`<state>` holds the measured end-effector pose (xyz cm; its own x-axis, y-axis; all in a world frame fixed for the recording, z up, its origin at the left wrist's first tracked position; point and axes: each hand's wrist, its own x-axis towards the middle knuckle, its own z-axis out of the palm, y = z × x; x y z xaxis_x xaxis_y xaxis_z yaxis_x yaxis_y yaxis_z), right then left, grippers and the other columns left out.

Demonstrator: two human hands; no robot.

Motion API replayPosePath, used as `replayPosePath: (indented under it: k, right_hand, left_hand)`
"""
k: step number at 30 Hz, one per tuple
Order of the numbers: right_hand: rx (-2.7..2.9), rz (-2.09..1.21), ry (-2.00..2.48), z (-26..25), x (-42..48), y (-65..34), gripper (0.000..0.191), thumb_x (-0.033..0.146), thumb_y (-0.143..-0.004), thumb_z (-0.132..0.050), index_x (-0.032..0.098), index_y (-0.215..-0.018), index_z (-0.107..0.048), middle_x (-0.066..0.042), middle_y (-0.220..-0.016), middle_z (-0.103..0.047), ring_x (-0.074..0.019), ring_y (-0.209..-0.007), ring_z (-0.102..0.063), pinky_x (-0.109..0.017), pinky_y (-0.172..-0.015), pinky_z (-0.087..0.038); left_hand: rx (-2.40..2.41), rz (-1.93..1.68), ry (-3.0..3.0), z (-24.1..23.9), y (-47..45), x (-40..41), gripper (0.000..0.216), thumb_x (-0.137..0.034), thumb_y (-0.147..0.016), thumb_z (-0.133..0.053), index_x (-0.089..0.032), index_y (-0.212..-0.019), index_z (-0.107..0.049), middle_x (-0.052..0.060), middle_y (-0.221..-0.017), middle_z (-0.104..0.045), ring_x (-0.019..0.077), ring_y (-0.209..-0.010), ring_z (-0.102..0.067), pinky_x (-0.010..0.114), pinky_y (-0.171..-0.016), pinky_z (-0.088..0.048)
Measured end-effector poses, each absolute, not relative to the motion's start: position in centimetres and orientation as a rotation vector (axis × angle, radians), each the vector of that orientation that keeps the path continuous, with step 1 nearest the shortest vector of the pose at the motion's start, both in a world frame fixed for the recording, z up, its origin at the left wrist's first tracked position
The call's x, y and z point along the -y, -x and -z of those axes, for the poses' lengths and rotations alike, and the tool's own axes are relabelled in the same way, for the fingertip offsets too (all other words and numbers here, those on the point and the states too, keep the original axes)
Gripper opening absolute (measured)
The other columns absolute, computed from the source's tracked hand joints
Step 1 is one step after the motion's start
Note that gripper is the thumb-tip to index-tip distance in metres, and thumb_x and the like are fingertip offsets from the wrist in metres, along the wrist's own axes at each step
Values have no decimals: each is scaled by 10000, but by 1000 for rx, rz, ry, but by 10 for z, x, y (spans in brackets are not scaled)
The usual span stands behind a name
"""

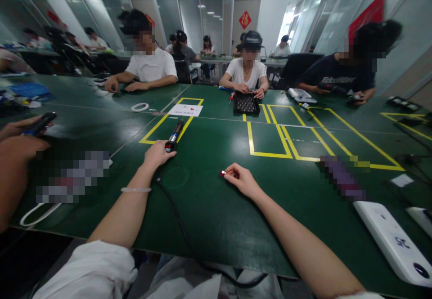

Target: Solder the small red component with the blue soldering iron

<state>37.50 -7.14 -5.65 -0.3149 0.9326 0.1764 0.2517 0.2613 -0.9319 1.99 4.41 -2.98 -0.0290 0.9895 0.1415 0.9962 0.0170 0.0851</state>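
Observation:
My left hand [157, 153] is closed at the near end of a dark cylindrical tool with a blue band [175, 133], which points away from me over the green table [202, 227]. The tool's kind is not clear. Its near end is black and wider, with a bit of red. To the right, my right hand [242, 180] pinches a small red piece with a shiny tip [222, 173] just above or on the tabletop. The piece is too small to name. Some of the right fingers are hidden behind the thumb side of the hand.
Yellow tape outlines [270, 155] mark the table. A paper sheet [185, 110] and white ring [139, 107] lie ahead. A black cable [175, 204] runs between my arms. A white power bank [388, 240] is at right. Across sits a person with a black tray [246, 112].

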Motion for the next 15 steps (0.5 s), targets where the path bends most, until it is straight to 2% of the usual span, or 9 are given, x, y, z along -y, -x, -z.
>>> replayPosePath:
  k: [9,15]
  right_hand:
    - [1760,-1034,1092,59,71,-375,254,412,-855,-592,167,-920,-611,20,-692,-556,-112,-606,-486,-221,-577,-377]
    - [1756,-949,1105,57,71,-377,213,386,-855,-596,178,-902,-594,8,-724,-585,-122,-623,-507,-231,-586,-392]
  left_hand:
    - [1961,264,2450,28,-94,-5,634,-548,-765,-580,-207,-1291,-493,98,-1242,-550,264,-1051,-591,332,-844,-484]
    - [1719,342,2668,23,-154,32,616,-473,-796,-580,-213,-1334,-431,117,-1244,-520,272,-1092,-553,358,-851,-477]
